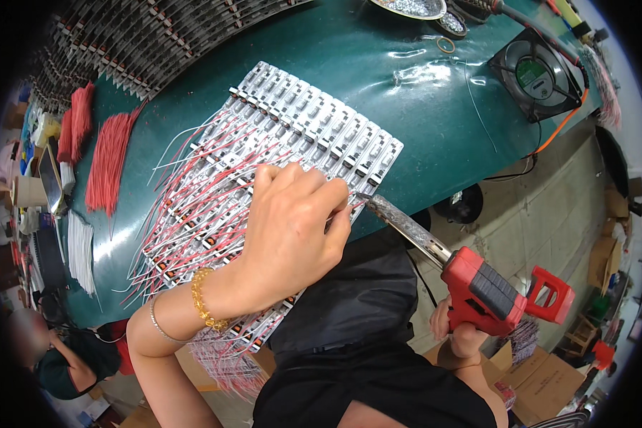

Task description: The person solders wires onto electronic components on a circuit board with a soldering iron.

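A panel of silvery metal parts in rows (321, 118) lies on the green table, with many red and white wires (200, 192) spread over its left side. My left hand (296, 221) rests over the panel, its fingers curled in a pinch at the right edge. A short bit of reddish wire (358, 205) shows by the fingertips; the rest of it is hidden. In my right hand (456, 328) is a red and black soldering gun (485, 289). Its metal barrel points up and left, and the tip is close to my left fingertips, by the panel's edge.
Bundles of red wires (112, 164) and white wires (80, 250) lie at the left. Stacked racks of similar parts (143, 36) fill the far left. A black fan (538, 75) with an orange cord, and a metal dish (414, 7), stand far right. Another person (68, 360) sits lower left.
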### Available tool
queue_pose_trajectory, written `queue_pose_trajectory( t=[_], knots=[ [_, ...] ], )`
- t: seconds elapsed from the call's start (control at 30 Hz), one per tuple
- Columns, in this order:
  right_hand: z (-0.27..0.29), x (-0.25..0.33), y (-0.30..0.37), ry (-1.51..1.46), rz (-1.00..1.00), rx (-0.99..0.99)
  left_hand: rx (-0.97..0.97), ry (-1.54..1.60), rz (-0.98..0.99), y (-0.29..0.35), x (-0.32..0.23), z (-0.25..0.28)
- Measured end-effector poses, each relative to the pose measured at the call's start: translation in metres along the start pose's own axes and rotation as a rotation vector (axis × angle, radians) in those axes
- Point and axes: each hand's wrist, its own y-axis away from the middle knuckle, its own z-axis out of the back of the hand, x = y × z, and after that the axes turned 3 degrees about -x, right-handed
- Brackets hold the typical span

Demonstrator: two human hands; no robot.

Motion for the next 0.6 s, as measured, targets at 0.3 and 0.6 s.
queue_pose_trajectory(
  t=[0.3, 0.6],
  knots=[
    [-0.007, 0.000, -0.005, 0.014, 0.235, -0.060, -0.001, -0.003, -0.002, -0.001, 0.001, -0.003],
    [-0.014, 0.003, -0.016, -0.018, 0.366, -0.021, -0.021, 0.005, -0.022, 0.005, 0.005, 0.001]
  ],
)
